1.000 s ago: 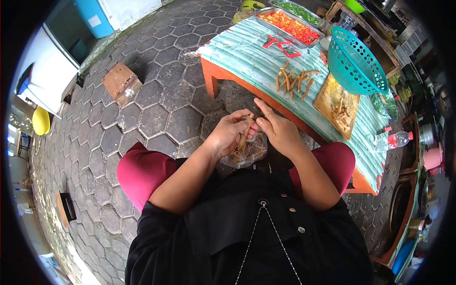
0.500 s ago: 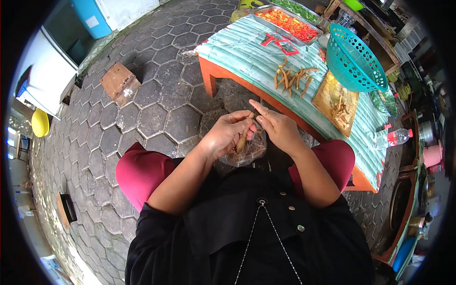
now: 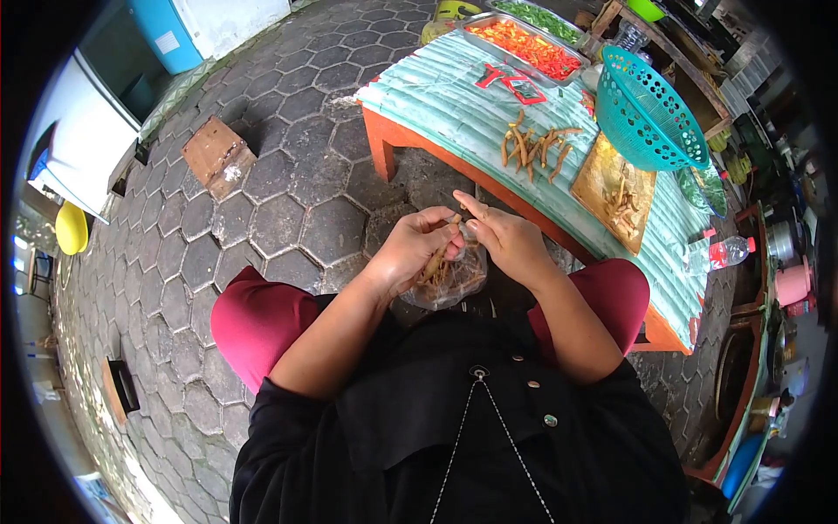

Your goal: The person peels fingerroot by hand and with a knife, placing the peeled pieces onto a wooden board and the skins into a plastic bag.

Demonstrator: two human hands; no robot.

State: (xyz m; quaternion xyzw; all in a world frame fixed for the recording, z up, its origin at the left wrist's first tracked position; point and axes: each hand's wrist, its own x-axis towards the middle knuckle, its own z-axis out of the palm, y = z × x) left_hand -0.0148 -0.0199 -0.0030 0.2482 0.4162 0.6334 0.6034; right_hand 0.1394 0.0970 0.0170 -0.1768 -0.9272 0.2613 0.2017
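Over my lap, my left hand (image 3: 413, 248) pinches a slender, finger-like brown root (image 3: 436, 261), which points down towards me. My right hand (image 3: 515, 246) is close beside it, index finger stretched along the top and the other fingers curled. Its thumb side is at the root's upper end; whatever it grips is hidden from this angle. Below both hands sits a clear plastic bag (image 3: 458, 286) with brown scraps or roots inside. A pile of similar roots (image 3: 534, 147) lies on the low table, near a wooden cutting board (image 3: 615, 192) bearing pale, peeled-looking pieces.
The low table (image 3: 428, 92) with an orange frame stands ahead and to my right. On it are a teal colander (image 3: 653, 109), a metal tray of cut red and orange peppers (image 3: 528, 51) and a plastic bottle (image 3: 729, 253). A wooden block (image 3: 218, 155) lies on the paving.
My right hand has shifted slightly down and left along the root's upper end. The root is tilted a little more, and more of the bag shows beneath my hands.
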